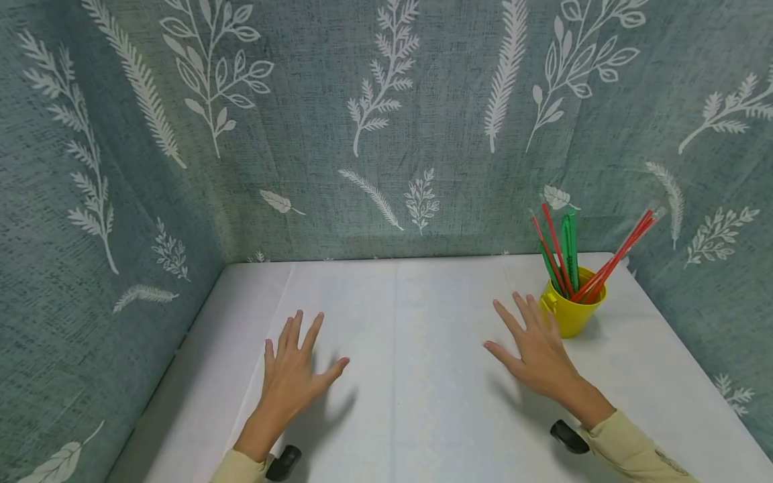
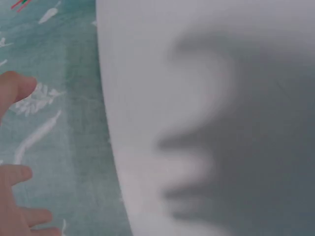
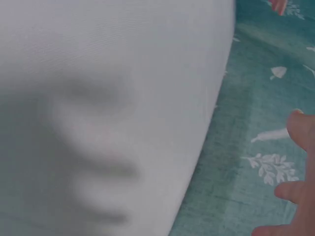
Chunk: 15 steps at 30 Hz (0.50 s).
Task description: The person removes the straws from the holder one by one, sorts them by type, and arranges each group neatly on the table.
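My left hand (image 1: pixel 290 379) hovers over the left part of the white table, fingers spread and nothing held. My right hand (image 1: pixel 540 355) is likewise spread over the right part, also holding nothing. Just beyond the right hand stands a small yellow bucket (image 1: pixel 570 315), partly overlapped by its fingers in the head view. Red sticks (image 1: pixel 622 251) and green sticks (image 1: pixel 570 241), some in clear wrapping, lean out of the bucket. In the left wrist view the thumb (image 2: pixel 19 87) and several fingertips show at the left edge; the right wrist view has the right hand's fingers (image 3: pixel 290 191) at its right edge.
A white cloth covers the table (image 1: pixel 392 322). Green-blue curtains (image 1: pixel 302 134) with a white leaf print hang behind it and along both sides. A black wrist device (image 1: pixel 284 463) sits at the left sleeve, and another black device (image 1: pixel 569 436) at the right sleeve.
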Each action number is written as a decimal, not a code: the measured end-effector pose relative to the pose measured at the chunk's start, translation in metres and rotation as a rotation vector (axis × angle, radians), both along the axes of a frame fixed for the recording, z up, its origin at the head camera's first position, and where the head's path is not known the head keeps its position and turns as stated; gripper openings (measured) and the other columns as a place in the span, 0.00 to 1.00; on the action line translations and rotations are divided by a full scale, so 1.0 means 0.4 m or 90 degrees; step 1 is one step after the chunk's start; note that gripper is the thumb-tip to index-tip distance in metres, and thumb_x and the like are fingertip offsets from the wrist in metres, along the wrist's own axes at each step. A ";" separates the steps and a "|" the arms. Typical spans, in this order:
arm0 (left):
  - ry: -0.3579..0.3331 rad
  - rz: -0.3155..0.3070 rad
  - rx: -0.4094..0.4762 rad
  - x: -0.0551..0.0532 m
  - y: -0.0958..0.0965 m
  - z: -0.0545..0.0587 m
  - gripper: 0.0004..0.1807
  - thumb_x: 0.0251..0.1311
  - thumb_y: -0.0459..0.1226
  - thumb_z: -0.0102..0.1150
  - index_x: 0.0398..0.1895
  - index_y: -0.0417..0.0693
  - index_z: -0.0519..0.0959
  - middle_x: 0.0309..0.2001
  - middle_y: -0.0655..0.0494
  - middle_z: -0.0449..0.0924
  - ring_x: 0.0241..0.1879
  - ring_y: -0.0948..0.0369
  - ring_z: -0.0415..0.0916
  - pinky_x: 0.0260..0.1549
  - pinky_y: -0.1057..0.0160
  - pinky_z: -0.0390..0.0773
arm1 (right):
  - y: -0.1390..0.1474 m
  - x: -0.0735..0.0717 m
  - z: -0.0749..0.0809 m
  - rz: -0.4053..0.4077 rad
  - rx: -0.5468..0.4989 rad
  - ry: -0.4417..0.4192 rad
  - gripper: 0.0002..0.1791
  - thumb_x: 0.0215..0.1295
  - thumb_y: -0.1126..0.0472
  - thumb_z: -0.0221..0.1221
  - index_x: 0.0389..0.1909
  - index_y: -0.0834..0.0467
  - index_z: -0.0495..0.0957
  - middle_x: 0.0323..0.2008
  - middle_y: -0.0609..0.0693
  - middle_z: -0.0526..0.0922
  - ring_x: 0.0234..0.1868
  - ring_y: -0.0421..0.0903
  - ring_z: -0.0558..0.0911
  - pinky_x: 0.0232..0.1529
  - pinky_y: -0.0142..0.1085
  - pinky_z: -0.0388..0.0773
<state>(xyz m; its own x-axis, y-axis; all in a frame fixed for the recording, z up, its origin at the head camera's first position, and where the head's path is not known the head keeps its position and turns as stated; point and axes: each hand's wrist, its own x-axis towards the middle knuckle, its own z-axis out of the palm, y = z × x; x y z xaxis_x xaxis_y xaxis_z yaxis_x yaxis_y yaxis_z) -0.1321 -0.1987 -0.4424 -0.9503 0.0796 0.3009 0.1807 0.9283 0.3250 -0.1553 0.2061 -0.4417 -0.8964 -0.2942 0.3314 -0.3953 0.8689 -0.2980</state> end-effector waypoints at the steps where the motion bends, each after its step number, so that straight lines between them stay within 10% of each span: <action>1: 0.003 -0.002 0.008 -0.002 0.006 0.002 0.48 0.51 0.65 0.57 0.73 0.58 0.56 0.72 0.42 0.49 0.70 0.43 0.45 0.59 0.27 0.46 | 0.004 0.003 0.005 -0.001 -0.005 0.000 0.40 0.63 0.39 0.55 0.72 0.50 0.57 0.70 0.65 0.53 0.70 0.67 0.49 0.61 0.71 0.46; 9: 0.037 -0.043 0.109 -0.021 0.063 0.012 0.44 0.51 0.58 0.64 0.70 0.54 0.61 0.69 0.43 0.56 0.67 0.43 0.55 0.59 0.31 0.56 | 0.051 0.021 0.050 0.002 -0.083 0.031 0.38 0.61 0.48 0.62 0.70 0.52 0.60 0.66 0.64 0.61 0.64 0.63 0.62 0.52 0.67 0.65; 15: -0.015 -0.063 0.240 -0.029 0.106 0.028 0.41 0.53 0.59 0.62 0.70 0.62 0.61 0.70 0.52 0.56 0.67 0.49 0.56 0.56 0.35 0.63 | 0.090 0.026 0.089 0.008 -0.176 0.013 0.37 0.61 0.56 0.64 0.70 0.53 0.61 0.66 0.60 0.63 0.63 0.62 0.64 0.51 0.66 0.67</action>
<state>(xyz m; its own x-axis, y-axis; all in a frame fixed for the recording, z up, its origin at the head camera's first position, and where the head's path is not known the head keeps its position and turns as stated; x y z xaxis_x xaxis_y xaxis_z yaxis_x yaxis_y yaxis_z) -0.1439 -0.1563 -0.4312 -0.9505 0.0597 0.3048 0.2523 0.7211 0.6452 -0.1448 0.2420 -0.4063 -0.8852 -0.2015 0.4192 -0.4146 0.7505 -0.5147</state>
